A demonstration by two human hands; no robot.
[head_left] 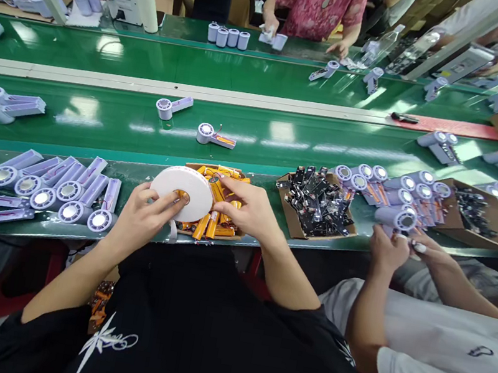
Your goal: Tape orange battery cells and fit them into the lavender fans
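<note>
My left hand [143,211] grips a white tape roll [186,183], fingers hooked into its centre hole. A loose strip of tape [173,232] hangs below the roll. My right hand [253,206] pinches an orange cylindrical battery [216,189] just right of the roll. Both hands are over a cardboard box filled with orange batteries [218,227], partly hidden by the roll and my right hand. To the left, several lilac handheld fan bodies [43,198] lie on the bench, their narrow handles pointing away from me.
A carton of small black parts [314,206] stands to the right, then more lilac fan bodies [404,189]. A co-worker's hands [390,250] hold one there. Beyond runs the green conveyor belt [122,119] carrying a few fan bodies [210,135]. Other people sit across it.
</note>
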